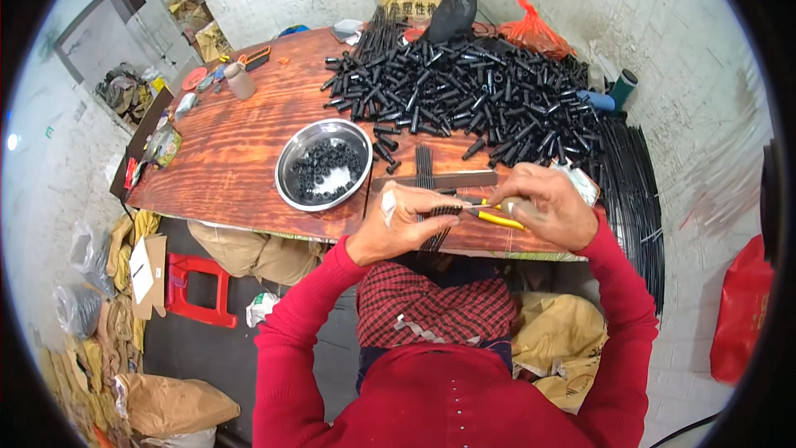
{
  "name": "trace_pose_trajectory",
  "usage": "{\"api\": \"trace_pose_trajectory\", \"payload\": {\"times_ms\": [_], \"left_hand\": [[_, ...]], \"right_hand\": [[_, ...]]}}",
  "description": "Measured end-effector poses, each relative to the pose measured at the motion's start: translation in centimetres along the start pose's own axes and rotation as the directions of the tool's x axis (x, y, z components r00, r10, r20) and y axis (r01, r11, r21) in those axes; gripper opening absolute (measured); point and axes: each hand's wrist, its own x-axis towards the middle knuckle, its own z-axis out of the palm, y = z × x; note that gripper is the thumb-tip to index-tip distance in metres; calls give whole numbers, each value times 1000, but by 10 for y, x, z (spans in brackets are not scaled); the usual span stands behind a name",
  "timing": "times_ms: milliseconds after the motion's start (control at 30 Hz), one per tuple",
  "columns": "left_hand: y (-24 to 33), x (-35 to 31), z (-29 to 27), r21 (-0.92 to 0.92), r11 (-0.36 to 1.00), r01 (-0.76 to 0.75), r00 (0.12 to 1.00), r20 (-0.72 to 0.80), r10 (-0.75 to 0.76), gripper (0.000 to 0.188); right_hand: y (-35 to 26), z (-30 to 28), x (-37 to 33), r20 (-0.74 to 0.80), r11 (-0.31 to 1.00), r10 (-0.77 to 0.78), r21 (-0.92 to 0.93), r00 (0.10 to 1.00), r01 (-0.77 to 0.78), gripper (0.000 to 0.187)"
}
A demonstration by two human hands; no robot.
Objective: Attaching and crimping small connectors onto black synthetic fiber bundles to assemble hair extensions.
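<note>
My left hand (404, 214), a white patch on its back, is closed round a bundle of thin black rods (424, 168) near the table's front edge. The rods run under the fingers and stick out below; small dark ends line up between thumb and fingers. My right hand (543, 203) is closed on a hand tool with a pale, rounded handle (521, 209). Its thin shaft points left toward the rods; the tip is too small to make out. Pliers with yellow handles (499, 220) lie under and between the hands. A flat dark bar (464, 180) lies just beyond.
A steel bowl (283, 187) of small black rings stands left of my hands. A large heap of black tubular parts (464, 91) covers the far right of the wooden table (224, 149). Long black rods (630, 191) hang at the right edge. A red stool (225, 292) stands lower left.
</note>
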Motion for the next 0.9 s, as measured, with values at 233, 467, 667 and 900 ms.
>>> {"api": "trace_pose_trajectory", "payload": {"times_ms": [233,467,667,900], "left_hand": [[-14,-3,-4,-36,999,29,1000,-1,-29,27],[-6,4,-4,-51,995,82,996,25,-81,26],[-5,2,-3,-20,991,131,989,73,-129,26],[-4,1,-3,8,993,122,987,104,-122,27]], "right_hand": [[-17,11,3,-81,935,-139,-340,987,104,21],[-17,12,3,-57,865,-151,-490,987,104,26],[-2,18,-3,-53,999,29,-24,998,-31,30],[-6,24,-2,-145,973,-129,-209,981,97,29]]}}
